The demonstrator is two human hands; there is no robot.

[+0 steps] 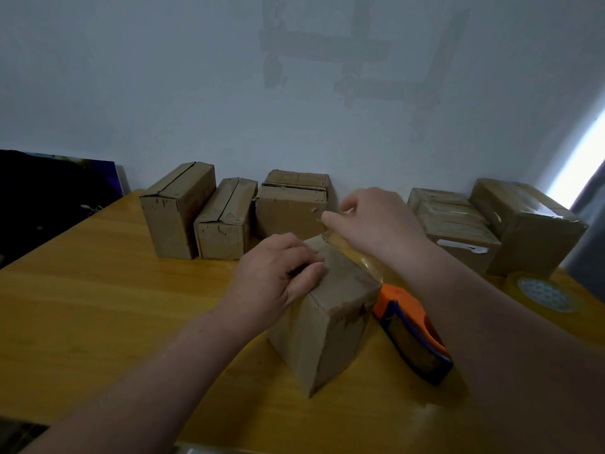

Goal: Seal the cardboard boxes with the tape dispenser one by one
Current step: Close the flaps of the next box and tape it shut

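A small cardboard box stands in the middle of the yellow wooden table. My left hand rests on its top left edge with curled fingers holding it down. My right hand is above the box's far end and pinches the free end of a clear tape strip that runs along the box top. The orange and blue tape dispenser lies on the table right of the box, held by neither hand.
Three unsealed boxes stand in a row at the back by the wall. Taped boxes are grouped at the back right. A spare tape roll lies at the right edge. A dark panel leans at the far left.
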